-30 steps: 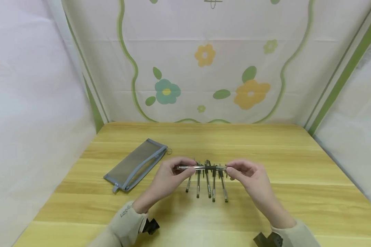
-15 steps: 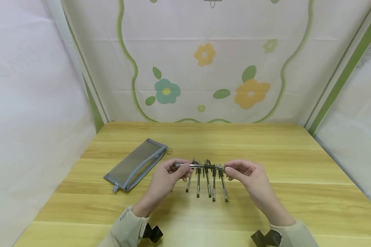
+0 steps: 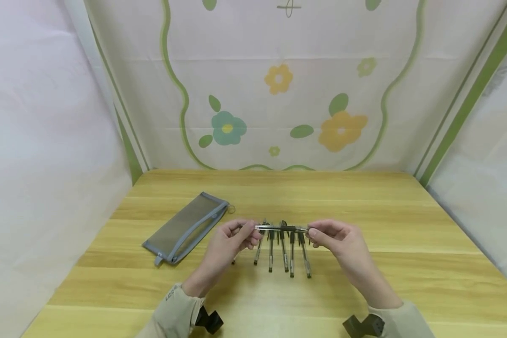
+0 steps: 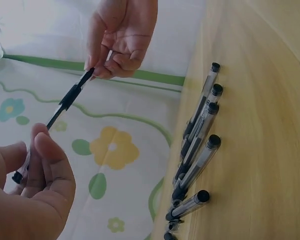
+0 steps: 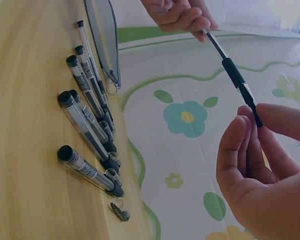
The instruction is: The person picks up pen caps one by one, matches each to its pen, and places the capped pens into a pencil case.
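A clear pen (image 3: 280, 228) with a black grip is being held crosswise between two hands, above the surface (image 3: 363, 202) and roughly parallel to its far edge. By the left hand (image 3: 226, 244), the barrel is being pinched between the thumb and bent fingers; in the left wrist view, a dark end plug (image 4: 18, 177) is being shown just beyond the grasp. By the right hand (image 3: 342, 244), the opposite, dark end is being pinched between the thumb and fingertips. The middle length, black grip included, is being spanned between the hands, touched by neither.

Below the held pen, a row of similar pens (image 3: 285, 252) is being supported by the surface, with the plugged ends being directed toward the near edge. Five are being shown plainly in the head view; another is being mostly hidden by the left hand. Toward the surface's left edge, a grey pouch (image 3: 179, 227) is being supported at a slant, near the left hand and apart from the row. A metal ring (image 3: 231, 209) is being carried at its right corner. Beyond the far edge, a flower-printed sheet (image 3: 308, 94) is being displayed.
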`<control>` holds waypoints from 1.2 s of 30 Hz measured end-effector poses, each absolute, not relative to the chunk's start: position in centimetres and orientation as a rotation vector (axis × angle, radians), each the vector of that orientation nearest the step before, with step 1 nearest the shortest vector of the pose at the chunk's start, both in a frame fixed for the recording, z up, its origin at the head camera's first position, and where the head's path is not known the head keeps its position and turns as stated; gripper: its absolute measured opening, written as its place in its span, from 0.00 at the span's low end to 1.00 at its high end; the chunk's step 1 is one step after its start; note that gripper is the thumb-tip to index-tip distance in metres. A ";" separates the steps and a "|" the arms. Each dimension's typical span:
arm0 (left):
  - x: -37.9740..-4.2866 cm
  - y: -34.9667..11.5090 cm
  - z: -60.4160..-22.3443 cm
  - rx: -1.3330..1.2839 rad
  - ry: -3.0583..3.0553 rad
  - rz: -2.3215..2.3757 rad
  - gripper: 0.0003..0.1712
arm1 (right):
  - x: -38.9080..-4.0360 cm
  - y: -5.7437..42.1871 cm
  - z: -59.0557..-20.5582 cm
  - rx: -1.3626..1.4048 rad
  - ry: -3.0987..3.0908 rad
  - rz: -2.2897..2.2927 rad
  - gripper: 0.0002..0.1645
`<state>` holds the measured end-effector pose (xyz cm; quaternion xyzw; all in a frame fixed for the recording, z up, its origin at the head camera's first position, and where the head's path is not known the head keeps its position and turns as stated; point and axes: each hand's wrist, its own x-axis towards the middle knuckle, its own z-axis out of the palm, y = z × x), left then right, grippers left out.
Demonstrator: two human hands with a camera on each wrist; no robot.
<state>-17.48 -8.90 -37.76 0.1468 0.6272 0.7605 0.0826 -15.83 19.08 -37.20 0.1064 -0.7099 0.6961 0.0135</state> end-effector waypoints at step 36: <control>-18.0 -8.6 -38.8 0.341 1.885 2.351 0.18 | -16.6 18.5 -38.5 0.194 -2.231 2.126 0.19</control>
